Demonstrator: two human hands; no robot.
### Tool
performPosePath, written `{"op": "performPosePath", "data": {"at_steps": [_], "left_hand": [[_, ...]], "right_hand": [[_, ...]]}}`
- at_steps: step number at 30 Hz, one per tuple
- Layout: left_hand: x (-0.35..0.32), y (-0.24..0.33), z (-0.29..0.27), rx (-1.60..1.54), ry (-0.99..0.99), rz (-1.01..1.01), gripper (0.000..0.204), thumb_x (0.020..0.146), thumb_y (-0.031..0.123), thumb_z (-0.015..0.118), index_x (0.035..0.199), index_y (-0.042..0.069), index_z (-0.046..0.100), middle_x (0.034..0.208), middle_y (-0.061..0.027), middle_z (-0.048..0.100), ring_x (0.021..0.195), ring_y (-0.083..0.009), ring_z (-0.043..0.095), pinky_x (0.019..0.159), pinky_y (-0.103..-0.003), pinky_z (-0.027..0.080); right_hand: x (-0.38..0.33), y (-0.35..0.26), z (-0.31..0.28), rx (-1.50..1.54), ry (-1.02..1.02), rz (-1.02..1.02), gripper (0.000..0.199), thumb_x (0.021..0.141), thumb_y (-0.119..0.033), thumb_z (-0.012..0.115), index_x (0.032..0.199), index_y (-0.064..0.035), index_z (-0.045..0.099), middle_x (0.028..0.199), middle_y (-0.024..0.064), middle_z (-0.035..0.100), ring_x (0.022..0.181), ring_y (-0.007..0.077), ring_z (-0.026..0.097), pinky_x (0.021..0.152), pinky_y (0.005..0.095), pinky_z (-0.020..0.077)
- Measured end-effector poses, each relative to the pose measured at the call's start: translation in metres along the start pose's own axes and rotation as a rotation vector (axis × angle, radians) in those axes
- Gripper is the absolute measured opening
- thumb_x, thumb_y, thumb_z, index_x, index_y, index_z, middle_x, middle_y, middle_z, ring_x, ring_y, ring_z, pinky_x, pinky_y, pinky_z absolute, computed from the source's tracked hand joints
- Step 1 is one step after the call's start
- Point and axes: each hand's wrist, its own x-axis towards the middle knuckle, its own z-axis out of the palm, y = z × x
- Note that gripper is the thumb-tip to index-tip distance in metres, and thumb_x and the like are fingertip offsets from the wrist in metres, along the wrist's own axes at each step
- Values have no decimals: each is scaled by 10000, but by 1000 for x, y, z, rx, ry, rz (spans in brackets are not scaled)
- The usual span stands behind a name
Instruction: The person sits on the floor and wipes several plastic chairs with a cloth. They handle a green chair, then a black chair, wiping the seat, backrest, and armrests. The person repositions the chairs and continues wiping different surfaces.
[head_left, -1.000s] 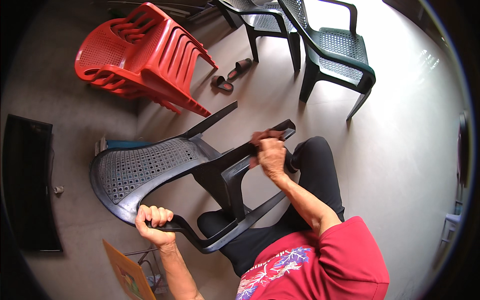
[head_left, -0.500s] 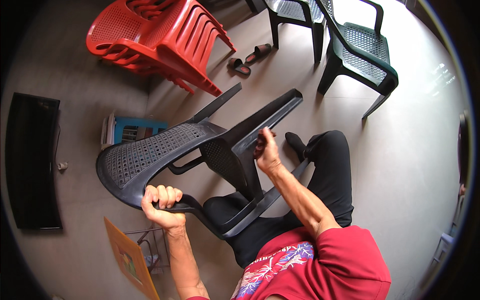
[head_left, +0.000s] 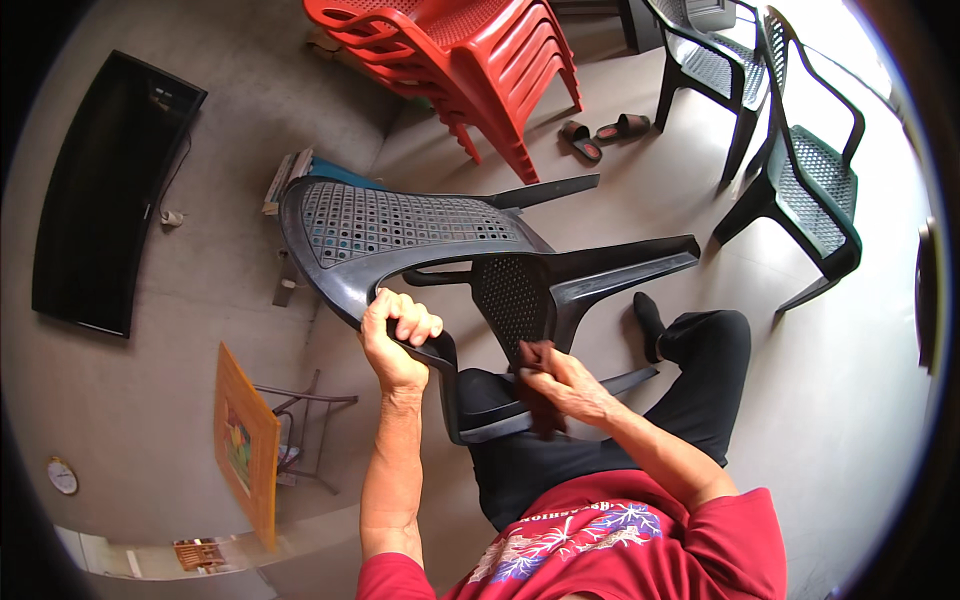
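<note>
A black plastic chair (head_left: 400,225) stands tilted in front of the seated person, its pierced backrest toward the left and two of its legs pointing right. The left hand (head_left: 400,345) grips the armrest, its fingers (head_left: 415,323) curled tightly around the bar. The right hand (head_left: 572,385) holds a dark brown cloth (head_left: 545,412) at the chair's lower part, near the edge of the seat; its fingers are bunched together, pinching the cloth, which hangs below them. Whether the cloth presses on the plastic cannot be told. The person's left knee shows through the armrest's opening.

Beyond the chair, a stack of red chairs (head_left: 515,90) stands on the floor (head_left: 800,400), with a pair of dark slippers (head_left: 583,143) near its legs. Farther right are a grey chair (head_left: 715,65) and, nearer, a dark green chair (head_left: 825,175). At left, a black television (head_left: 110,200) is seen on the wall; below it are an orange-framed picture (head_left: 248,445), tilted, and a round clock (head_left: 62,475).
</note>
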Motion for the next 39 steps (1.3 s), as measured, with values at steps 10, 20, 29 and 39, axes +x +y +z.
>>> {"op": "performPosePath", "data": {"at_steps": [10, 20, 29, 39], "left_hand": [[-6, -35, 25, -20, -441, 148, 765, 904, 591, 327, 1323, -49, 313, 1312, -214, 436, 1192, -309, 461, 963, -436, 418], [-20, -30, 47, -177, -227, -10, 803, 870, 685, 302, 1344, 44, 402, 1394, -73, 410, 1291, -209, 366, 957, -395, 383], [-17, -33, 67, -246, -474, -13, 906, 864, 664, 348, 1397, -58, 225, 1420, -170, 328, 1296, -290, 342, 1110, -440, 206], [8, -45, 44, -40, -254, -72, 533, 927, 443, 427, 1169, -26, 499, 1147, -166, 544, 1123, -268, 492, 996, -363, 370]], "right_hand": [[45, -105, 46, -489, 366, -817, 269, 747, -180, 584, 864, 47, 499, 904, 206, 469, 848, 357, 493, 777, 420, 406], [-20, -13, 29, -148, 64, -385, 209, 861, -149, 565, 1027, -52, 484, 859, 111, 493, 797, 271, 529, 706, 354, 453], [32, -119, 13, -593, 437, -831, 370, 613, -140, 684, 879, 47, 508, 889, 189, 492, 834, 370, 527, 725, 384, 459], [42, -108, 4, -811, 664, -723, 416, 591, -126, 677, 956, 13, 535, 1032, 171, 520, 897, 333, 537, 729, 380, 478]]}}
